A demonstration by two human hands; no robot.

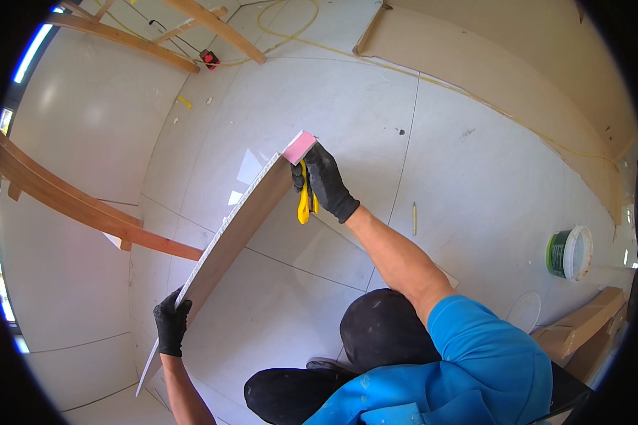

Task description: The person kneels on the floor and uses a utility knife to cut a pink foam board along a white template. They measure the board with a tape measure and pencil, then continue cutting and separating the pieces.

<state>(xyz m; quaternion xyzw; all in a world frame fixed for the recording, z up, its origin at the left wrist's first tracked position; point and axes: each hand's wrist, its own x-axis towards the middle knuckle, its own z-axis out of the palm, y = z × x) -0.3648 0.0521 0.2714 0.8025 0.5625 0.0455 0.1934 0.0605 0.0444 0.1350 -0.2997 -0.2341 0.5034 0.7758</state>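
A long piece of plasterboard (239, 239) stands tilted on its edge before me, its rough white core showing along the upper side. At its far end a short pink-faced piece of plasterboard (300, 147) sits at an angle to the rest; whether it is still joined cannot be told. My left hand (171, 323), in a black glove, grips the board's edge near the close end. My gloved right hand (327, 180) is closed around a yellow-handled tool (303, 204), probably a utility knife, and touches the pink piece. No blade is visible.
Wooden trestle legs (95, 212) and wooden bars (218, 29) stand on the left. A yellow cable (446, 84) crosses the tiled floor near brown sheeting (510, 69). To the right are a pencil (414, 219), a bucket (561, 254), a lid (525, 312) and cardboard (579, 324).
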